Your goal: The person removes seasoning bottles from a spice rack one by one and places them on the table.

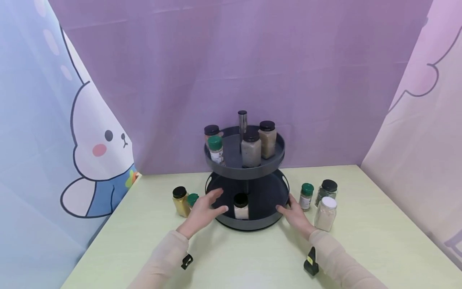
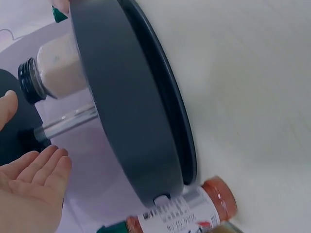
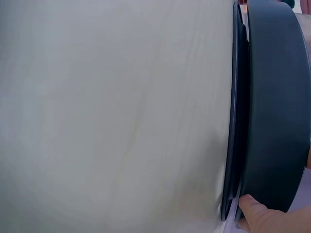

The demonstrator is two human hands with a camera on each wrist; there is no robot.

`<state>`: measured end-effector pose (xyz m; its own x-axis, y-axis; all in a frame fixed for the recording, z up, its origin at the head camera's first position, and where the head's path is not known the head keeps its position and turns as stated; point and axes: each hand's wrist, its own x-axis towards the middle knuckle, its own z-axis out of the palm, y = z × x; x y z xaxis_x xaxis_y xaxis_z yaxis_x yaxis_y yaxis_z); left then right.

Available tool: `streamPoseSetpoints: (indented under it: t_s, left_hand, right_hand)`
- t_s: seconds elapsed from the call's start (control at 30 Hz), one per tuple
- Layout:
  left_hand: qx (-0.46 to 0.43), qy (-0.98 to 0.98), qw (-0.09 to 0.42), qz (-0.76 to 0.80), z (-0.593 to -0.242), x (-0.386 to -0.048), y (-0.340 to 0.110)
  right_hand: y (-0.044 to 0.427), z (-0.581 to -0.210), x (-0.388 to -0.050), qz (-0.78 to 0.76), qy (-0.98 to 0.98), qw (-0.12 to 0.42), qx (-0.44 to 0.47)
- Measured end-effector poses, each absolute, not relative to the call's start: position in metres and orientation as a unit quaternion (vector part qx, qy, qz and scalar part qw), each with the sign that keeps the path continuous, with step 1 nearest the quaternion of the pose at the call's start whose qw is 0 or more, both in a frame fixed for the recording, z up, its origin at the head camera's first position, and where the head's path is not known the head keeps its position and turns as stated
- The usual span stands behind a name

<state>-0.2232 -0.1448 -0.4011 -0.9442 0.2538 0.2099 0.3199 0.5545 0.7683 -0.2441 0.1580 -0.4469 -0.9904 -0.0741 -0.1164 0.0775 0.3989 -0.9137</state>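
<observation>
A two-tier dark grey turntable rack [image 1: 245,173] stands upright around a metal post. On its lower tray is a jar of pale powder [image 1: 241,212] with a black lid. My right hand [image 1: 296,216] grips the right rim of that lower tray, its thumb on the inner side and a finger on the outer wall [image 3: 279,97]. At the left side, my left hand [image 1: 203,210] hovers over the tray's edge with spread fingers and holds nothing. The left wrist view shows its palm beside the post [image 2: 70,121].
Several black-lidded jars [image 1: 251,152] and a green-capped bottle [image 1: 216,150] occupy the upper tray. To the left stand a yellow jar [image 1: 181,204] and a green-capped bottle [image 1: 192,199]. On the right are a green-capped bottle [image 1: 306,198], a black-lidded jar [image 1: 327,190] and a white-lidded jar [image 1: 325,216].
</observation>
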Motion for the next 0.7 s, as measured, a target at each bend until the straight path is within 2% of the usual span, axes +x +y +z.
streamPoseSetpoints:
  t_s: [0.7]
  left_hand:
    - [-0.220, -0.876, -0.002, -0.430, -0.409, -0.228, -0.114]
  right_hand:
    - [0.158, -0.448, -0.246, -0.552, 0.831, 0.065, -0.002]
